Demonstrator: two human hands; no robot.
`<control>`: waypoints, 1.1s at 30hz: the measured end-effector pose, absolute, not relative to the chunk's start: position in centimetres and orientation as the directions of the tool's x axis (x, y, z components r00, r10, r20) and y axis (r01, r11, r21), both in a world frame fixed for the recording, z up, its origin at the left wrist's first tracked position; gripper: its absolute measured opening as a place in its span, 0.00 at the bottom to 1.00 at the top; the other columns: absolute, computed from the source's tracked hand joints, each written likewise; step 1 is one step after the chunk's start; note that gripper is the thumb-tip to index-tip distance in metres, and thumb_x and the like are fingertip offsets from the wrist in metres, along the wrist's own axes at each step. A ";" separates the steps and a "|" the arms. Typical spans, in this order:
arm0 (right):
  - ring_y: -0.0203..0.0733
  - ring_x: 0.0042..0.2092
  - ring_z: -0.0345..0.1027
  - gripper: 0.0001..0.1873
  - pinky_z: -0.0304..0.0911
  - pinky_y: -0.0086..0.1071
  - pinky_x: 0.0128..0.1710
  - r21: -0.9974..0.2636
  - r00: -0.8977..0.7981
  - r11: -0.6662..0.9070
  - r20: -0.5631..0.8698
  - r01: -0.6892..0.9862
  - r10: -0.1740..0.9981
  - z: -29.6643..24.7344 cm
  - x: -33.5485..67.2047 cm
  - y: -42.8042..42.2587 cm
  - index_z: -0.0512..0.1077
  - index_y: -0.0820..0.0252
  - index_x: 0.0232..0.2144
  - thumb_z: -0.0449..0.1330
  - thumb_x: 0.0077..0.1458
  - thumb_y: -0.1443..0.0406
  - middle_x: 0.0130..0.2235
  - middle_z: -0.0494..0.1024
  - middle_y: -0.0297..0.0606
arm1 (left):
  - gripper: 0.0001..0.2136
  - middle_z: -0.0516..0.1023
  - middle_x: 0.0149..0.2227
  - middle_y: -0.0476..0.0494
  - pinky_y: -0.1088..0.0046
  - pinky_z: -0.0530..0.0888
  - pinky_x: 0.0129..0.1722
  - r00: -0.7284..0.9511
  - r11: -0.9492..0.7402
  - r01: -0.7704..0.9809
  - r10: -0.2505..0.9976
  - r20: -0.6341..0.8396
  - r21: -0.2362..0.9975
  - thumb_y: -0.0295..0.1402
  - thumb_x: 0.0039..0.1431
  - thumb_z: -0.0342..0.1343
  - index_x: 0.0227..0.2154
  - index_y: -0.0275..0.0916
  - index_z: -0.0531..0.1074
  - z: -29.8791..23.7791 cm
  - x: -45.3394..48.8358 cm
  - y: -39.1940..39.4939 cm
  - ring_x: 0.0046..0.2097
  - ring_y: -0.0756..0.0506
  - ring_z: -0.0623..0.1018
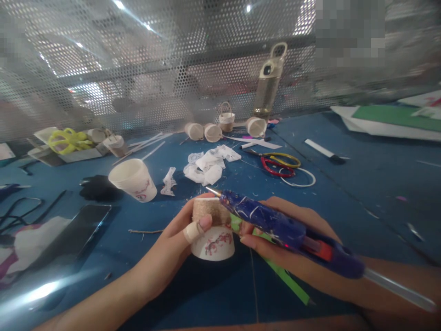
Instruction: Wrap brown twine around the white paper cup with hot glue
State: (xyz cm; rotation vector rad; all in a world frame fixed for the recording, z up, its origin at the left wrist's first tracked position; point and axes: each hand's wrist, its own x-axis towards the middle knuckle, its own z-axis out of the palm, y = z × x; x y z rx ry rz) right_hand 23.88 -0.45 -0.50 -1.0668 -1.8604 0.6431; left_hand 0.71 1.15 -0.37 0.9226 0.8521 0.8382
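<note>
1. Our left hand (172, 248) has its fingers closed round a small upturned cup (212, 230), thumb in front with a bandage on it, near the middle of the blue table (361, 184).
2. Our right hand (289, 239) grips a blue glue gun (285, 230), its fingers wrapped along the barrel; the metal tip sits at the cup's top rim, which is wound with twine.
3. The cup shows a red print low down; we cannot read any writing on it.
4. A green strip (285, 280) lies under the right hand.
5. Farther left stands another cup (133, 179), tilted, with a phone (74, 234) nearer us.
6. Far from us lie red and yellow scissors (279, 164), white scraps (206, 168) and a bottle (268, 82).
</note>
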 end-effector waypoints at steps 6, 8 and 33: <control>0.33 0.23 0.64 0.10 0.64 0.30 0.24 -0.711 -0.262 0.544 0.477 0.446 0.839 0.0 24.4 -0.4 0.69 0.49 0.32 0.68 0.59 0.62 0.26 0.74 0.23 | 0.25 0.86 0.46 0.37 0.64 0.77 0.44 0.386 0.357 -0.261 0.890 -0.242 0.897 0.49 0.61 0.64 0.55 0.41 0.75 -0.2 0.5 1.0 0.46 0.38 0.83; 0.35 0.25 0.66 0.08 0.64 0.30 0.24 -0.699 -0.285 0.560 0.482 0.445 0.828 -0.1 24.5 -0.3 0.70 0.48 0.33 0.67 0.59 0.62 0.27 0.74 0.25 | 0.24 0.85 0.44 0.36 0.63 0.80 0.40 0.427 0.364 -0.273 0.875 -0.226 0.891 0.50 0.63 0.62 0.53 0.39 0.76 -0.3 0.5 1.0 0.40 0.40 0.83; 0.32 0.22 0.62 0.08 0.57 0.29 0.23 -0.572 -0.534 0.645 0.379 0.506 0.756 0.4 26.4 0.5 0.63 0.50 0.28 0.59 0.56 0.66 0.23 0.69 0.21 | 0.21 0.84 0.39 0.40 0.67 0.82 0.36 0.549 0.374 -0.395 0.828 -0.111 0.839 0.52 0.66 0.57 0.50 0.41 0.81 -0.1 0.3 1.5 0.38 0.41 0.84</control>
